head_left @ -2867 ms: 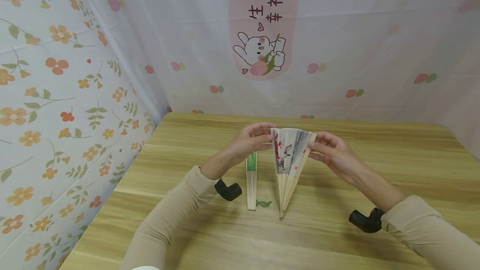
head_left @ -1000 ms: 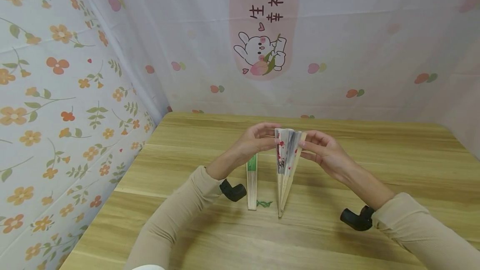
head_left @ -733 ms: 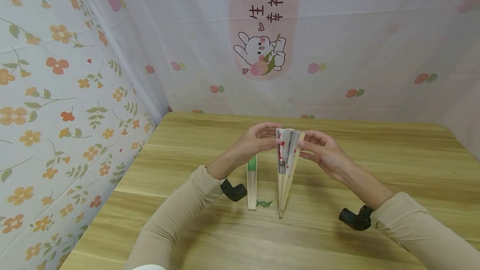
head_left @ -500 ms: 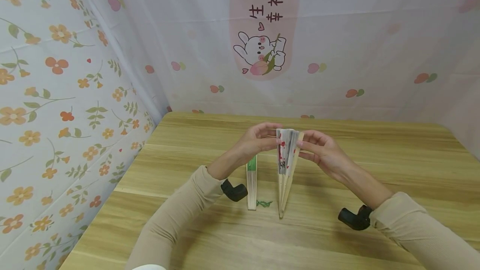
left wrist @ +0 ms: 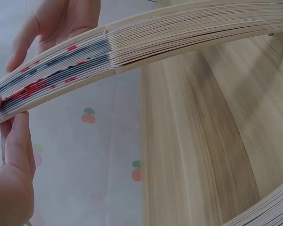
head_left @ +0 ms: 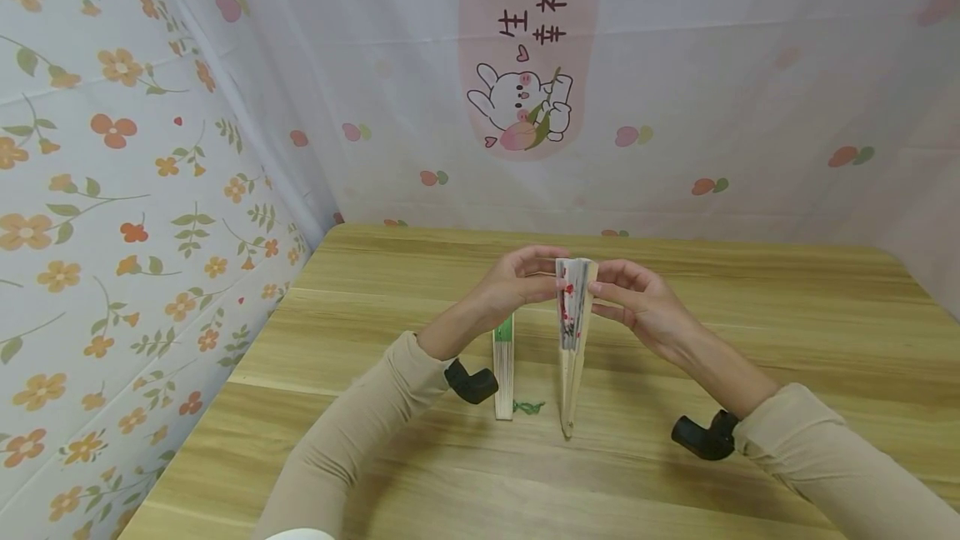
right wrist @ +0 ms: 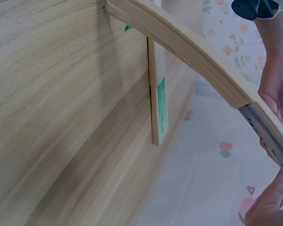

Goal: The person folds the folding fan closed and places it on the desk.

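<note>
A folding fan (head_left: 573, 307) with pale wooden ribs and a white-grey leaf printed with red blossoms stands almost folded between my two hands. Its rivet end points toward me, low over the table. My left hand (head_left: 517, 282) pinches the leaf end from the left; my right hand (head_left: 645, 302) holds the opposite guard rib with thumb and fingers. In the left wrist view the folded fan (left wrist: 108, 52) shows its pleats pressed close together. Left of it a second, green folding fan (head_left: 503, 365) lies folded on the table, its far end hidden behind my left hand and wrist.
A green tassel cord (head_left: 529, 408) lies beside the green fan. Black wrist-camera mounts (head_left: 472, 383) hang under both wrists. The wooden table (head_left: 787, 315) ends at a patterned cloth (head_left: 675, 107) behind, and a flowered cloth (head_left: 112, 273) hangs at the left.
The blossom fan has narrowed from a partly spread wedge to nearly folded. My right hand has moved left and my left hand slightly right. The green fan has stayed put.
</note>
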`<state>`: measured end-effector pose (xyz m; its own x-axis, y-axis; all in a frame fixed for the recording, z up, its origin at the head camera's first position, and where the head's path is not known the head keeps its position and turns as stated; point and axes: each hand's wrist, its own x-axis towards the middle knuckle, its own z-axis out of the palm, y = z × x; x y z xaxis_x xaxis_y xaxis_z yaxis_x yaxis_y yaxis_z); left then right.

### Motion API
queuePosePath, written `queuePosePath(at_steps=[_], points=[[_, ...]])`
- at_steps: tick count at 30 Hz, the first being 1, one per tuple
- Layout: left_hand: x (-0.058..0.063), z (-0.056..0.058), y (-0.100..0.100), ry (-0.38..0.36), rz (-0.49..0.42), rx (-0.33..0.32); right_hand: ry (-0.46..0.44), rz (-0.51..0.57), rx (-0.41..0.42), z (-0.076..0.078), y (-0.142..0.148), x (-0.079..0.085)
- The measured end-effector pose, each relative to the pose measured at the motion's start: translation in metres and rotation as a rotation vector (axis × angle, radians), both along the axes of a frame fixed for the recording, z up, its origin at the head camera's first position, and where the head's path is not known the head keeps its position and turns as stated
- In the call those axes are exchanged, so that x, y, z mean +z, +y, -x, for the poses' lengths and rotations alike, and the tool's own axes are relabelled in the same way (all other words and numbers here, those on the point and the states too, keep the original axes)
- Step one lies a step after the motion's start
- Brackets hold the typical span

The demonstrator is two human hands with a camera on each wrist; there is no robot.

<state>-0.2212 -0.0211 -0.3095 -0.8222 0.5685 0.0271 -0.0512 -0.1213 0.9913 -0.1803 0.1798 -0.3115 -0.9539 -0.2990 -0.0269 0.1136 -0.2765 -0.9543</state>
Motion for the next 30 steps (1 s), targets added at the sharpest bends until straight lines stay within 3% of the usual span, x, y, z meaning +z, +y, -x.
queuePosePath(at_steps=[16, 30], points=[[-0.0012, 0.0012, 0.0013, 0.008, 0.006, 0.001, -0.020, -0.019, -0.016, 0.0011, -0.0022, 0.0000], [-0.0014, 0.0010, 0.0011, 0.011, 0.006, 0.007, 0.011, 0.026, 0.013, -0.0009, -0.0014, 0.0011]])
